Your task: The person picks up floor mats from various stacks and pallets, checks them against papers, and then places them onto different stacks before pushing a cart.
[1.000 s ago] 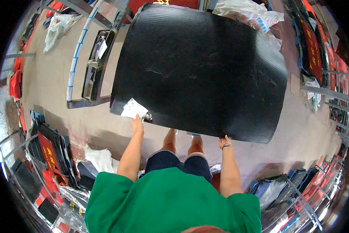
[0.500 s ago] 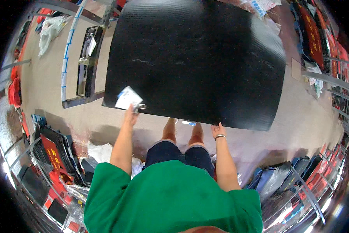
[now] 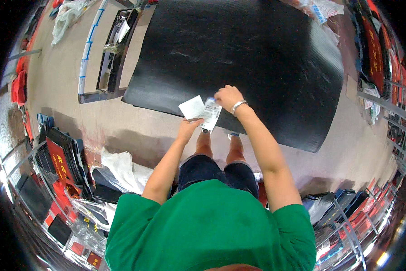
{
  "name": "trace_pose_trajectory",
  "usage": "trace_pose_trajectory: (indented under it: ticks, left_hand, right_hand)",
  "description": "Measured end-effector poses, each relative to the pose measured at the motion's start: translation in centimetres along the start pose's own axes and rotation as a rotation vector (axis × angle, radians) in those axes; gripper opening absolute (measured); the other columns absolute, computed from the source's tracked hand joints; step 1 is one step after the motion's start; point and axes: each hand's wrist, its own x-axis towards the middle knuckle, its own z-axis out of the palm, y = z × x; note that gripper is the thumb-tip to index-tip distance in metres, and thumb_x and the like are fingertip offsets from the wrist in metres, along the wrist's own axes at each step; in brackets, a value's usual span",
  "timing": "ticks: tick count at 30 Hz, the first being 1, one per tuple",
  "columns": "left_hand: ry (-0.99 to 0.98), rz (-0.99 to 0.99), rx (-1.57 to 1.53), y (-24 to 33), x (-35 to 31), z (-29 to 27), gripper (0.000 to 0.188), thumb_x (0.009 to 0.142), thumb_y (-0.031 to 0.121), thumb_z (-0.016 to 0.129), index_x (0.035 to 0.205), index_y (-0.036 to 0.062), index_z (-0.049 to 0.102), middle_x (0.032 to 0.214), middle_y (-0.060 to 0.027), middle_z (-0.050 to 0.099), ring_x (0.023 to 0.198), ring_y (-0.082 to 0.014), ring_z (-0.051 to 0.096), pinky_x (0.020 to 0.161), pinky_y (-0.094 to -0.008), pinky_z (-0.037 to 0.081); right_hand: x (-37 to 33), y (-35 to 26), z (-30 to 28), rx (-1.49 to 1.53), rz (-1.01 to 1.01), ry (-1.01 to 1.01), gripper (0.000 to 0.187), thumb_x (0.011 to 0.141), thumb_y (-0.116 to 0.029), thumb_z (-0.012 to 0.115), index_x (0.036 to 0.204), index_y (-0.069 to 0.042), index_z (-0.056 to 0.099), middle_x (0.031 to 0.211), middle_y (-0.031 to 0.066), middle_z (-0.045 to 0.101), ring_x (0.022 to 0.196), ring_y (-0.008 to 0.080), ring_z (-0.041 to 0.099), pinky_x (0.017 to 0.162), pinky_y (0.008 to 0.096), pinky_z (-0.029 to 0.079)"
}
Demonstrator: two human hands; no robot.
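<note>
In front of me a large black mat (image 3: 248,54) with a faintly ribbed, shiny surface lies spread out. Over its near edge my left hand (image 3: 188,129) is closed on paper labels: a blank-looking white slip (image 3: 192,108) and, beside it, a printed label (image 3: 210,114). My right hand (image 3: 229,97), with a silver bracelet at the wrist, has its fingers bent together at the top end of the printed label. Whether a clip is still in my left hand cannot be made out.
Left of the mat stands a metal frame (image 3: 100,96) with a blue-banded white post and a long black tray (image 3: 117,49). Wire racks holding dark and red mats (image 3: 58,158) flank me at left and right. Crumpled white plastic (image 3: 124,169) lies behind my left arm.
My right hand has left the mat's near edge and come up to the printed label. My left hand has moved right with the papers, which are now fanned apart.
</note>
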Motion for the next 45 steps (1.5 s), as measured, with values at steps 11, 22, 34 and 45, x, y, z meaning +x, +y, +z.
trace_pose_trajectory:
  ticks: [11,22,34,45]
  left_hand:
    - [0.045,0.019,-0.354,9.2,-1.4,2.8,0.025,0.081,0.023,0.050,0.082,-0.0016,0.053,0.075,-0.0037,0.055,0.067,-0.0108,0.052,0.061,-0.0244,0.042]
    - [-0.093,-0.197,-0.229,5.8,-6.1,-2.6,0.031,0.080,0.027,0.051,0.096,0.0010,0.052,0.089,-0.0072,0.056,0.082,-0.0149,0.055,0.062,-0.0291,0.051]
    - [-0.088,-0.121,-0.651,11.1,-12.7,-0.9,0.019,0.078,0.022,0.056,0.089,0.0061,0.055,0.069,-0.0041,0.057,0.051,-0.0087,0.051,0.041,-0.0170,0.039]
    - [0.534,0.255,-0.704,2.5,-22.0,-14.9,0.025,0.081,0.009,0.048,0.105,0.0021,0.045,0.092,-0.0049,0.054,0.085,-0.0138,0.051,0.069,-0.0308,0.047]
  right_hand:
    - [-19.5,-2.5,17.1,1.636,0.765,0.153,0.017,0.074,-0.011,0.057,0.083,0.003,0.054,0.077,0.0114,0.058,0.064,0.0209,0.058,0.056,0.0323,0.048]
    - [-14.8,-3.0,20.4,2.349,1.168,0.377,0.021,0.079,-0.008,0.048,0.098,0.001,0.046,0.091,0.0144,0.056,0.089,0.0256,0.055,0.072,0.0337,0.049]
    - [-13.5,-12.0,2.3,1.370,0.054,0.224,0.042,0.074,-0.014,0.060,0.109,0.001,0.043,0.097,0.0090,0.054,0.089,0.0155,0.053,0.076,0.0271,0.043]
    - [-2.1,-14.7,3.0,1.357,0.068,-0.264,0.032,0.080,-0.015,0.054,0.101,0.005,0.042,0.086,0.0110,0.058,0.076,0.0150,0.058,0.063,0.0248,0.048]
